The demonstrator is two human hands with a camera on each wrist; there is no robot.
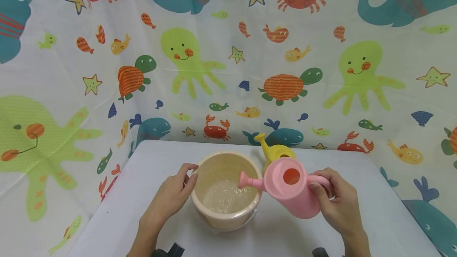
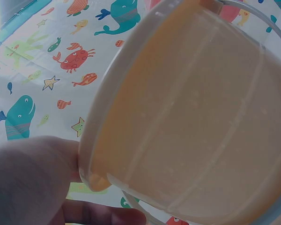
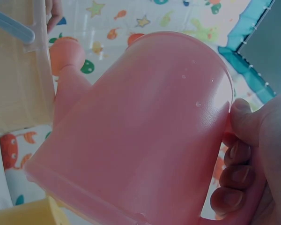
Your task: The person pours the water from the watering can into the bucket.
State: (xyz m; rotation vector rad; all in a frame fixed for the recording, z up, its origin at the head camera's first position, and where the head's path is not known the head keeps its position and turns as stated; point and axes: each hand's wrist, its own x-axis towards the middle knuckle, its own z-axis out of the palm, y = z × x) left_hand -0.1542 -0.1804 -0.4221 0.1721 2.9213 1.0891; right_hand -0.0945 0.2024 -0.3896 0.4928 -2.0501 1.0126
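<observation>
A cream bucket [image 1: 228, 221] stands on the white table, with rippled clear water inside. At its left rim my left hand [image 1: 171, 193] pinches the edge between thumb and fingers; the bucket wall [image 2: 192, 117] fills much of the left wrist view. My right hand [image 1: 339, 203] grips the handle of a pink watering can [image 1: 296, 197], its fingers [image 3: 236, 176] curled round it in the right wrist view. The can is tilted left, its spout [image 1: 251, 181] reaching over the bucket's right rim. Whether water runs from the spout cannot be made out.
A yellow watering can [image 1: 280, 152] stands behind the pink one, partly hidden by it. The bucket's pale handle [image 1: 251, 217] hangs down at its front right. A sea-animal printed curtain [image 1: 214, 70] hangs behind the white table [image 1: 143, 177] and at its sides.
</observation>
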